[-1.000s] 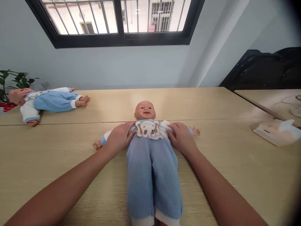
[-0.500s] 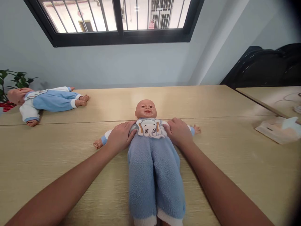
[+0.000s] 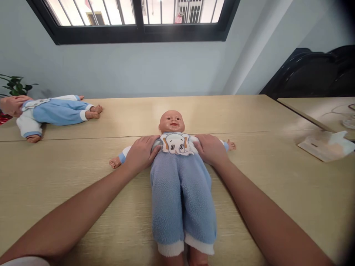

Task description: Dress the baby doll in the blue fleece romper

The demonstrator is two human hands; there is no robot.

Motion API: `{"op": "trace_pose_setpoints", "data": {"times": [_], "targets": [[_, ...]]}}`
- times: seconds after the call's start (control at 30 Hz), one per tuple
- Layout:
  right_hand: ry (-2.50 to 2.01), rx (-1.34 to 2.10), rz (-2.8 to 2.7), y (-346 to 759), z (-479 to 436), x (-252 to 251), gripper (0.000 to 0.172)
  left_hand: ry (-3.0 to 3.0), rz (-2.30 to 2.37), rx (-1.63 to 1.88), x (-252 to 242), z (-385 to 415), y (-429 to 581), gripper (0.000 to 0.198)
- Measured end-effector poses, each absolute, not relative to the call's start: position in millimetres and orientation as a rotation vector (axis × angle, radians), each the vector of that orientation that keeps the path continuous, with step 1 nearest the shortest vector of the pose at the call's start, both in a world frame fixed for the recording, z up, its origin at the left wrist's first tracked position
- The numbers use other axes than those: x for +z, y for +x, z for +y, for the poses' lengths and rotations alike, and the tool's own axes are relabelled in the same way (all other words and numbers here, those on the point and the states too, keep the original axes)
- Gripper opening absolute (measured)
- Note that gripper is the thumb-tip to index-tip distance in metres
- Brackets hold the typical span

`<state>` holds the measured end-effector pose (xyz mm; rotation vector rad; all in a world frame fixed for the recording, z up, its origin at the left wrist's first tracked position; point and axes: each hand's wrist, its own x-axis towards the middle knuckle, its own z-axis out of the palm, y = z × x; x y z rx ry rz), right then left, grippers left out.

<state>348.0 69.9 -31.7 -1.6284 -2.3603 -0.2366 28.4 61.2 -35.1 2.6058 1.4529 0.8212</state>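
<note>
A baby doll (image 3: 180, 184) lies face up on the table, its head toward the wall and its feet toward me. It wears fuzzy blue overalls with an elephant face on the chest, and white sleeves with blue cuffs. My left hand (image 3: 142, 153) holds the doll at the shoulder and upper arm on the left, thumb along the chest's side. On the opposite side, my right hand (image 3: 211, 150) grips the other shoulder and upper arm the same way. Both doll arms stretch outward, their small hands showing beyond mine. My fingertips are partly hidden.
A second doll (image 3: 59, 111) in similar clothes lies at the far left by a potted plant (image 3: 17, 85). At the right is a pack of tissues (image 3: 323, 146). The wooden table (image 3: 91, 192) has a seam across it; black chairs (image 3: 313, 72) stand beyond.
The view has tilted down slightly, so everything sits a little higher or lower in the picture, and more of the doll's legs shows. Both hands keep their hold on the doll.
</note>
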Motion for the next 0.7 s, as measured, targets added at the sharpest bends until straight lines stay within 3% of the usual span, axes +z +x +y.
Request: {"op": "trace_pose_setpoints", "data": {"times": [0.13, 0.3, 0.43, 0.7], "targets": [[-1.837, -0.315, -2.231, 366, 64, -31, 0.047, 2.675, 1.046, 1.225, -35, 51, 19, 0.047], [-1.924, -0.211, -2.062, 375, 61, -37, 0.051, 2.797, 0.326, 0.997, -31, 36, 18, 0.053], [-1.845, -0.164, -2.078, 399, 57, -35, 0.055, 2.756, 0.296, 0.999, -30, 36, 23, 0.048], [-1.772, 0.014, -2.287, 454, 56, -38, 0.044, 2.713, 0.318, 1.03, -32, 39, 26, 0.032]]}}
